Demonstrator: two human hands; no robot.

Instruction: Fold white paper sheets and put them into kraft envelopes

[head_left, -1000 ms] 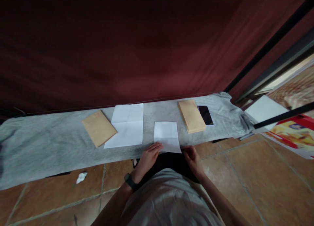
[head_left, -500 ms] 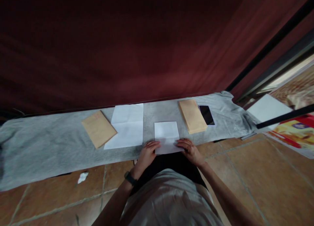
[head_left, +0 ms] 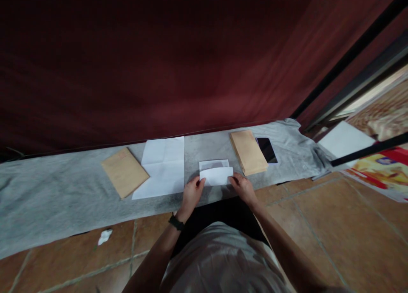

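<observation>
Between my hands is a white sheet of paper [head_left: 216, 175], its near part folded up and over toward the far edge, leaving a strip of the lower layer showing behind. My left hand [head_left: 193, 192] pinches the fold's left side, thumb on top. At the right side, my right hand [head_left: 244, 187] holds the paper the same way. Left of it lies a larger white sheet [head_left: 165, 165] with a crease across it. A brown envelope [head_left: 125, 172] overlaps that sheet's left edge. To the right sits a stack of brown envelopes [head_left: 249, 152], with a dark-screened phone [head_left: 267, 150] beside it.
A grey cloth [head_left: 63, 195] covers the long narrow surface in front of me. Behind it hangs a dark red curtain [head_left: 191, 72]. A black bar [head_left: 369, 152] and a colourful printed package [head_left: 382, 170] are at the right. A crumpled white scrap [head_left: 104, 237] lies on the tiled floor.
The paper's near edge has been lifted and folded away from me over the far part. Both hands have moved slightly forward with it.
</observation>
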